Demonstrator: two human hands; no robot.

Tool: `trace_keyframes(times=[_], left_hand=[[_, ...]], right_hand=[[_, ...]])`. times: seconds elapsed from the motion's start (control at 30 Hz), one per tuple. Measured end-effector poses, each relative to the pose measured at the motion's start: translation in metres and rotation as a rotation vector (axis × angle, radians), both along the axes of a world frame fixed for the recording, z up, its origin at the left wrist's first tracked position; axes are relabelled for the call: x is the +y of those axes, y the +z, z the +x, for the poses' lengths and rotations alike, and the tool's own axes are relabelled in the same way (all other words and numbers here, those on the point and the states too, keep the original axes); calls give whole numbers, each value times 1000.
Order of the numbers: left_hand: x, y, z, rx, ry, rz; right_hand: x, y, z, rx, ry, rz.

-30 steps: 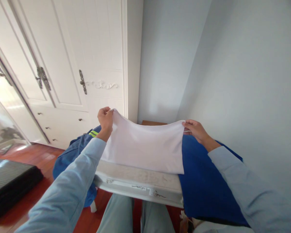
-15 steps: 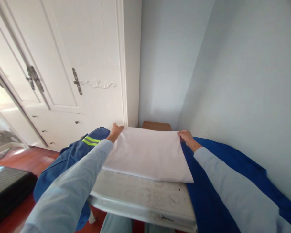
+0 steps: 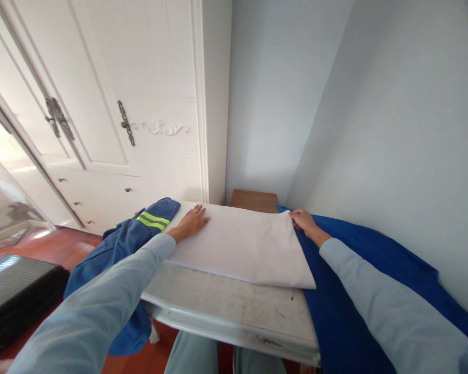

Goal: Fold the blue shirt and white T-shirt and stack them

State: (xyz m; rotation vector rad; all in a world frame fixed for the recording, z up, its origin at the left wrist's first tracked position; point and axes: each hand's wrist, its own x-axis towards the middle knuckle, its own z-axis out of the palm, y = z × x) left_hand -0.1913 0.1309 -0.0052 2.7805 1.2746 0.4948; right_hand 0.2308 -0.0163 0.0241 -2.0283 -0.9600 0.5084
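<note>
A pale pinkish-white cloth point(image 3: 242, 244), folded into a rough rectangle, lies on the worn white table point(image 3: 226, 306). My left hand point(image 3: 192, 221) rests flat on the cloth's far left part, fingers stretched out, a ring on one finger. At the far right corner, my right hand point(image 3: 302, 219) pinches the cloth's edge between thumb and fingers. A dark blue garment point(image 3: 120, 244) with a yellow-green and grey reflective band hangs over the table's left side, beside my left forearm. Bright blue fabric point(image 3: 331, 306) drapes over the right side, beneath my right forearm.
A white wardrobe point(image 3: 164, 78) with ornate metal handles stands beyond the table on the left. Behind the table is a brown wooden piece point(image 3: 254, 199) in the wall corner. A black ribbed case point(image 3: 19, 296) sits on the red-brown floor at left.
My left hand has let go of the cloth's far left corner and now lies flat on top of it. My right hand still pinches the far right corner. The view has shifted slightly.
</note>
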Motion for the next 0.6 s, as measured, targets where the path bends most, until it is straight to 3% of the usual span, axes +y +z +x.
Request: trace_keyframes(times=[0.23,0.33,0.43,0.6], left_hand=[[-43,-6,-15,127,-80,26],[-58,-7,-26,120,-5,64],[-69,-7,-39,107,67,72],[-86,-10,-55,120,-77,53]], right_hand=[[-48,17,-33,-148,203,-245],[-76,27,-44,-207,272,-286],[-105,34,-48,-104,288,-261],[-144,29,-49,121,389,-272]])
